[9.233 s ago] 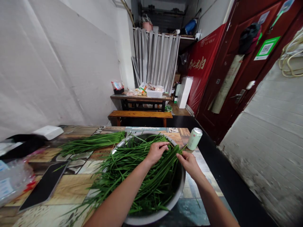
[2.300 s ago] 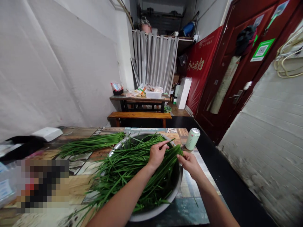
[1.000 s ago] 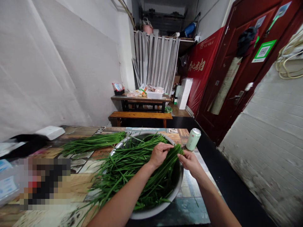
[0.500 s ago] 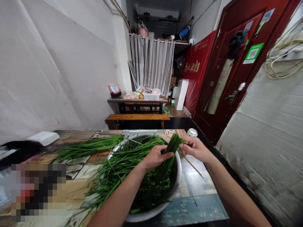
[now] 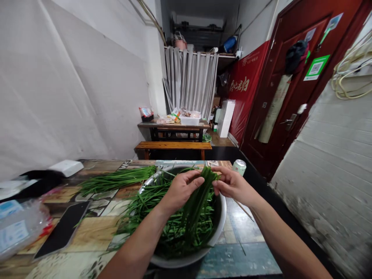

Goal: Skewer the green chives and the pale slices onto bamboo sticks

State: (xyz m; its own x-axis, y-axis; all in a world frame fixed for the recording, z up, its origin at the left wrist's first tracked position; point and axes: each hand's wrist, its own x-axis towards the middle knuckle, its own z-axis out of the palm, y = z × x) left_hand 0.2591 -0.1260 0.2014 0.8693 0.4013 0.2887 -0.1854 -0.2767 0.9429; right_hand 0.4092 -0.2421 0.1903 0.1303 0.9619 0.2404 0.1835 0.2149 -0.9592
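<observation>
Metal basin (image 5: 216,232) at the near edge of the desk (image 5: 87,228), filled with loose garlic chives (image 5: 174,228). Above the basin, the left hand (image 5: 180,190) and right hand (image 5: 232,185) hold one bunch of chives (image 5: 200,193) upright and tilted, fingers of both clamped on its upper end, cut ends uppermost. Left of the basin, a dark phone (image 5: 62,229) lies flat. Farther back, a sorted chive pile (image 5: 116,179) lies on the desk; a green drink can (image 5: 239,167) stands at the far right corner.
</observation>
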